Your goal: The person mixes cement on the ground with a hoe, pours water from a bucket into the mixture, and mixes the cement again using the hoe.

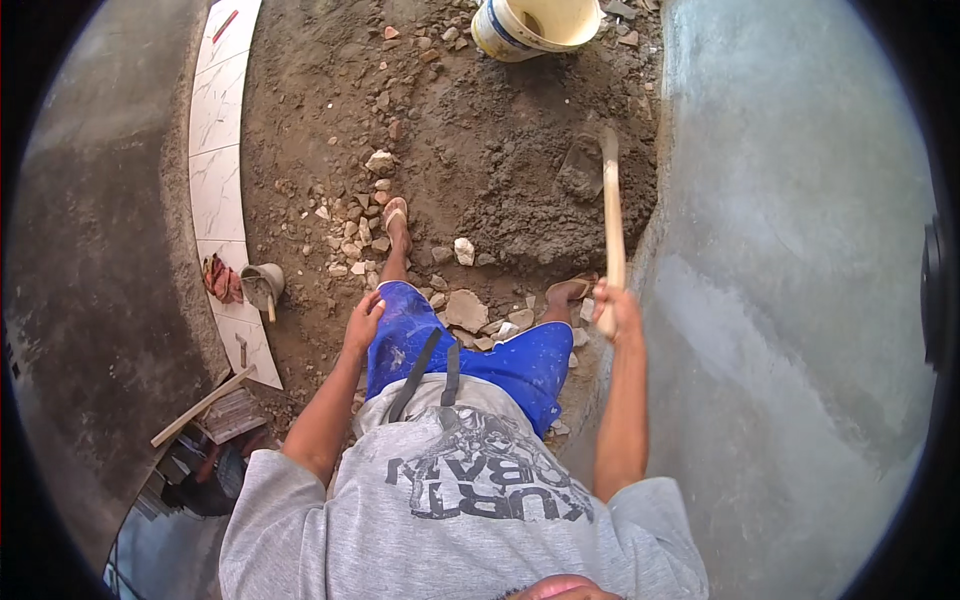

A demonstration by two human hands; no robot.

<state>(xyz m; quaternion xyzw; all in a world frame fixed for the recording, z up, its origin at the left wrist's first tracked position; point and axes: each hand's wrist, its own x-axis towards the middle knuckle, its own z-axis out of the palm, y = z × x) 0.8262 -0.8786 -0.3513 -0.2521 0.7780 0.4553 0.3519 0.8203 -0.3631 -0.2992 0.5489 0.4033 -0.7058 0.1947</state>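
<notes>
My right hand (619, 311) grips the lower end of a pale wooden handle (613, 217). This belongs to a hoe, whose mortar-smeared blade (583, 169) rests in a heap of wet grey mortar (525, 202) in front of me. Part of the blade is covered by the mix. On the left, my left hand (365, 322) lies against the thigh of my blue shorts (405, 322) and holds nothing. My sandalled feet stand apart, one left of the heap and the other at its near right edge.
A white bucket (510, 34) stands beyond the heap. Broken stones (466, 310) lie around my feet. Along the left runs a row of white tiles (217, 187), with a rag (223, 279), a small mortar pail (262, 283) and a hammer (241, 349). A grey wall (765, 225) rises at right.
</notes>
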